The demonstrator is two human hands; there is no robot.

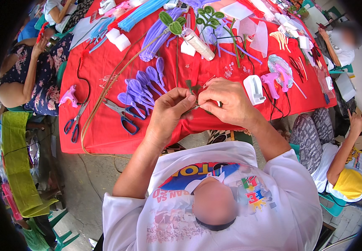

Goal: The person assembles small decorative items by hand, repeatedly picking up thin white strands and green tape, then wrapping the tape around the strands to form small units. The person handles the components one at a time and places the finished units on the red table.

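My left hand pinches a small dark green strip, perhaps floral tape or a leaf, between thumb and fingertips. Close beside it, my right hand grips the same piece with curled fingers. Both hands are just above the near edge of the red tablecloth, and the fingers hide most of the piece. Purple pipe-cleaner loops lie left of my hands, with blue-handled scissors next to them. A white tape dispenser is right of my right hand.
Pink glue guns lie at left and right, with trailing cords. Green pipe-cleaner leaves, a cylindrical bottle and bundled purple pipe cleaners lie farther back. More scissors are at left. People sit at both sides.
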